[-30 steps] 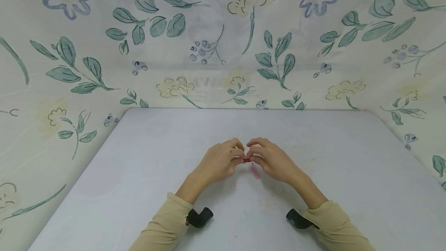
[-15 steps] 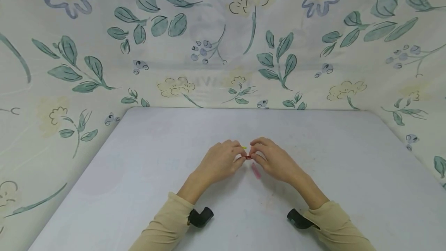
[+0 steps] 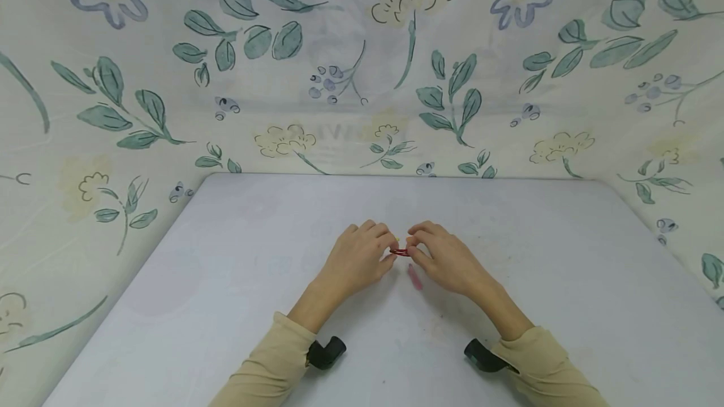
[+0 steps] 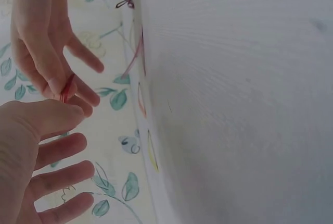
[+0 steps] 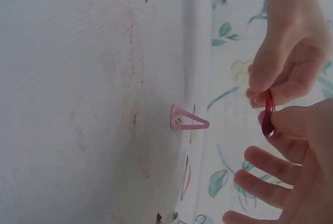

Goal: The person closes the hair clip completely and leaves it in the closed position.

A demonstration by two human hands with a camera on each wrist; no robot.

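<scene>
A small red hair clip (image 3: 400, 252) is held just above the white table (image 3: 237, 250), between my two hands. My left hand (image 3: 390, 250) pinches one end with thumb and forefinger, and my right hand (image 3: 411, 249) pinches the other. In the right wrist view the red clip (image 5: 268, 113) hangs upright between the left hand's fingertips (image 5: 263, 89) and the right thumb (image 5: 281, 122). In the left wrist view the red clip (image 4: 66, 87) shows against the right hand's fingers (image 4: 52, 78), with my left thumb (image 4: 57, 115) against it.
A pink snap clip (image 3: 415, 277) lies flat on the table just near of the hands, the same pink clip (image 5: 188, 120) in the right wrist view. Thin yellow (image 4: 151, 151), orange (image 4: 141, 99) and dark (image 4: 125, 1) clips lie beyond. Flowered cloth (image 3: 362, 68) walls three sides.
Both hands have shifted slightly away from me with the red clip still between them. A yellow clip that showed between the fingertips is now hidden in the head view.
</scene>
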